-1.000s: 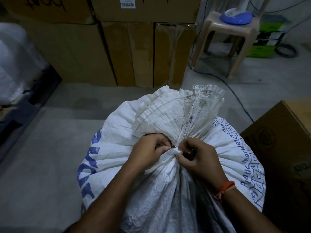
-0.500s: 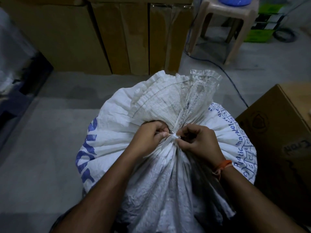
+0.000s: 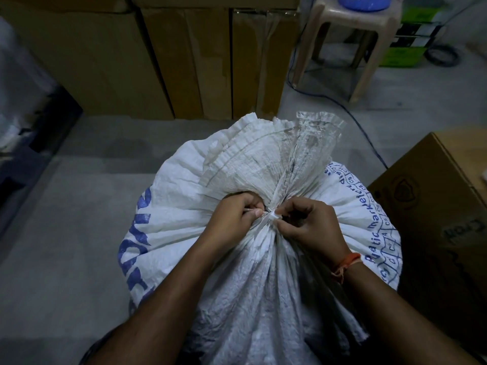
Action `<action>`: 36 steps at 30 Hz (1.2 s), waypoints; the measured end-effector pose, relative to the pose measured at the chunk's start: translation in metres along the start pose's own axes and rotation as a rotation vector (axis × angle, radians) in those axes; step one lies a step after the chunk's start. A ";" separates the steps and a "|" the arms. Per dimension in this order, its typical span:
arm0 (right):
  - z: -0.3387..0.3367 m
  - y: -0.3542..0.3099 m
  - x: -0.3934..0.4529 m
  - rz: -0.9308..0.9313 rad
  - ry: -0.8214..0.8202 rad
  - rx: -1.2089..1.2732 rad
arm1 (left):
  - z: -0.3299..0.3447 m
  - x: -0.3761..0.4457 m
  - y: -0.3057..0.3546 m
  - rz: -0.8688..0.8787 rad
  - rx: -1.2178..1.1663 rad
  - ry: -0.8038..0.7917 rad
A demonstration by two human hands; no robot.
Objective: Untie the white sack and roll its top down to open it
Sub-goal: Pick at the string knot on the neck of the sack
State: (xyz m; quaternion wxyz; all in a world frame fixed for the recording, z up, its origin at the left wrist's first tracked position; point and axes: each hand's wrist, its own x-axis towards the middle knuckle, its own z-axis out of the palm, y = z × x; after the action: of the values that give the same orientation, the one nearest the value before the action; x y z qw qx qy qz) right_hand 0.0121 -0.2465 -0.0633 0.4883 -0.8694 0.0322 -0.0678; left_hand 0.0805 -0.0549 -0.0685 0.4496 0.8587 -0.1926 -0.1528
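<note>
The sack (image 3: 263, 259) stands on the floor (image 3: 66, 246) right below you, its neck gathered and tied. Your left hand (image 3: 234, 219) pinches the tie (image 3: 272, 215) from 9 o'clock; your right hand (image 3: 313, 227) pinches it from 3 o'clock. A box (image 3: 434, 219) sits at 3 o'clock.

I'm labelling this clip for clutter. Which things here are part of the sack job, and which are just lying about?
Part of the job:
white sack
tie at its neck
left hand
right hand

Lying about:
cardboard boxes
box on the right
plastic stool
blue cable
</note>
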 end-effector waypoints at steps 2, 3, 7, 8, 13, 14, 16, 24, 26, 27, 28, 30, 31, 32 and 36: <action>0.002 0.001 0.000 0.000 0.012 -0.001 | 0.000 0.000 0.000 -0.007 -0.002 0.002; 0.002 0.001 -0.001 0.004 0.019 0.001 | 0.001 0.000 0.001 -0.012 -0.002 0.005; 0.005 0.003 -0.001 0.017 0.043 0.012 | 0.001 0.000 0.003 -0.034 -0.001 0.017; 0.005 0.003 -0.002 0.020 0.049 0.014 | 0.001 -0.001 0.003 -0.041 -0.006 0.018; 0.006 -0.002 -0.003 -0.010 0.069 0.000 | 0.001 -0.002 0.007 -0.064 -0.015 0.028; 0.007 -0.003 -0.003 -0.013 0.071 0.005 | 0.001 -0.002 0.008 -0.060 -0.012 0.031; 0.006 -0.004 -0.003 -0.009 0.073 0.020 | 0.000 -0.003 0.009 -0.058 -0.008 0.034; 0.010 -0.006 -0.005 0.011 0.104 0.052 | 0.001 -0.005 0.013 -0.060 -0.027 0.036; 0.009 -0.005 -0.005 0.018 0.097 0.069 | 0.002 -0.006 0.013 -0.065 -0.030 0.034; 0.009 -0.005 -0.005 0.024 0.092 0.078 | 0.003 -0.006 0.013 -0.068 -0.026 0.034; 0.009 -0.005 -0.005 0.029 0.088 0.083 | 0.003 -0.006 0.014 -0.069 -0.022 0.035; 0.009 -0.004 -0.005 0.039 0.080 0.092 | 0.005 -0.005 0.014 -0.067 -0.024 0.038; 0.009 -0.004 -0.005 0.042 0.077 0.097 | 0.006 -0.005 0.013 -0.068 -0.028 0.039; 0.009 -0.004 -0.005 0.042 0.074 0.098 | 0.007 -0.006 0.013 -0.067 -0.029 0.040; 0.009 -0.002 -0.005 0.037 0.069 0.083 | 0.009 -0.006 0.012 -0.056 -0.017 0.051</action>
State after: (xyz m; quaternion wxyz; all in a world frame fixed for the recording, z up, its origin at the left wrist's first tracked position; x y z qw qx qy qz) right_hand 0.0083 -0.2368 -0.0666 0.5239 -0.8447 0.0625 -0.0898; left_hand 0.0689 -0.0649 -0.0634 0.4572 0.8635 -0.1556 -0.1453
